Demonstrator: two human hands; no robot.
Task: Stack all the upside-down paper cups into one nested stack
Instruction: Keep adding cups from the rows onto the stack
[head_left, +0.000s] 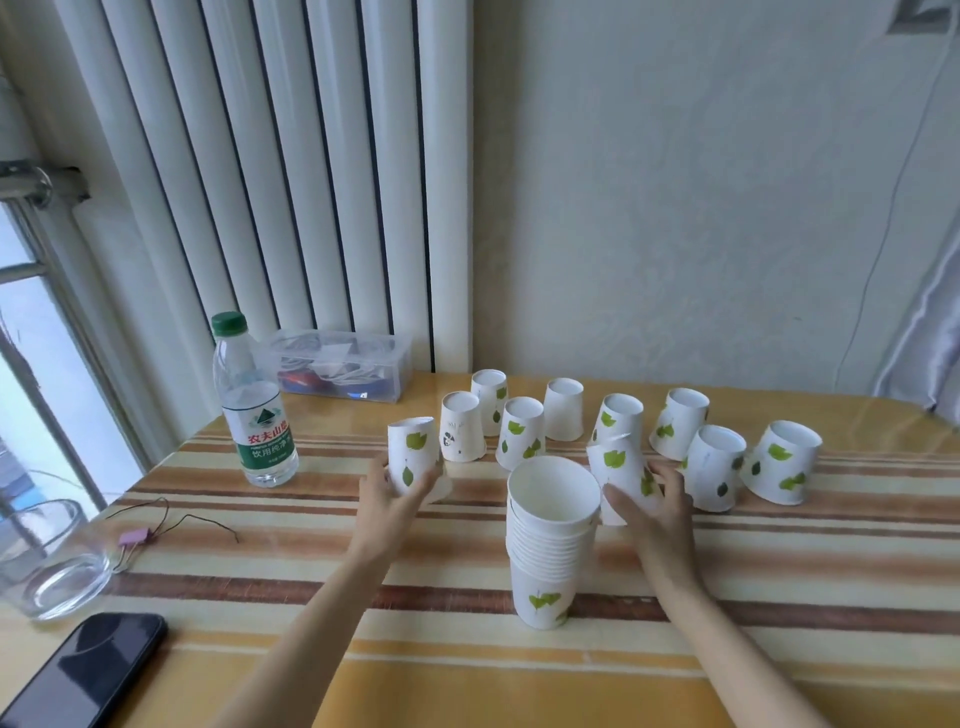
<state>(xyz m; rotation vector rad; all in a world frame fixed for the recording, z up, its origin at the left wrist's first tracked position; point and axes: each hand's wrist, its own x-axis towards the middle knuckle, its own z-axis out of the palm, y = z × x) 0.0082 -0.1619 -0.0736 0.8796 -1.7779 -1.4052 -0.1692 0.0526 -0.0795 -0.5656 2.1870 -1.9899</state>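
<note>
Head view, nearest first: a black smartphone (85, 670) lies at the near left corner of the striped yellow-and-brown table (779, 649), with a clear glass bowl (44, 561) just beyond it by the left edge. Near the table's middle stands a nested stack of white paper cups with green leaf prints (550, 545), mouths upward. The left hand (397, 491) has its fingers curled around an upside-down leaf-printed paper cup (413, 457), left of the stack; whether that cup touches the table cannot be told. The right hand (657, 501) wraps its fingers around another inverted leaf-printed cup (621, 470), tilted, just right of the stack's rim. Beyond the hands, eight more upside-down white paper cups (563, 415) stand in a loose row across the table toward its far edge, several leaning. A clear plastic water bottle with a green cap (254, 405) stands toward the far left, and a transparent plastic box (343, 369) sits at the far edge against the white ribbed radiator (270, 156).
</note>
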